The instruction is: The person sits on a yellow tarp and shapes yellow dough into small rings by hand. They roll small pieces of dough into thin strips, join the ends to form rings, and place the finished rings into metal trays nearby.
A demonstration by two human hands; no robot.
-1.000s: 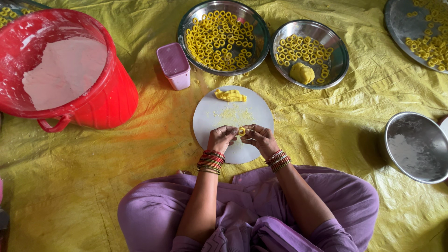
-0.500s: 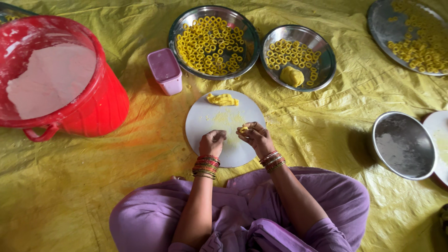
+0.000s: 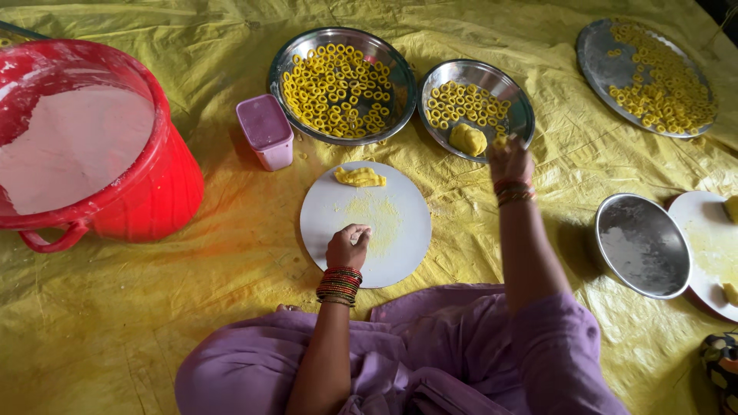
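Right hand: the right hand (image 3: 510, 163) is raised over the near rim of the smaller steel bowl (image 3: 520, 115), grip pinched on a small yellow piece (image 3: 500, 141), seemingly dough.
Left hand: the left hand (image 3: 348, 247) rests on the round white board (image 3: 338, 215), fingers curled in a loose fist; whether it holds anything cannot be told.
Board: a strip of yellow dough (image 3: 360, 177) lies at its far edge, yellow dust at the middle.
Smaller bowl: yellow dough rings (image 3: 461, 102) and a dough lump (image 3: 468, 139).
Larger steel bowl (image 3: 280, 65): just left of it, filled with yellow rings.
Pink tub (image 3: 264, 131): a square, lidded container, beside the larger bowl.
Red bucket (image 3: 157, 192): far left, holding white powder (image 3: 73, 146).
Steel tray (image 3: 596, 65): far right, spread with rings.
Empty steel bowl (image 3: 643, 244): near right, touching a second white board (image 3: 711, 250).
Floor: all stands on a yellow sheet (image 3: 154, 323).
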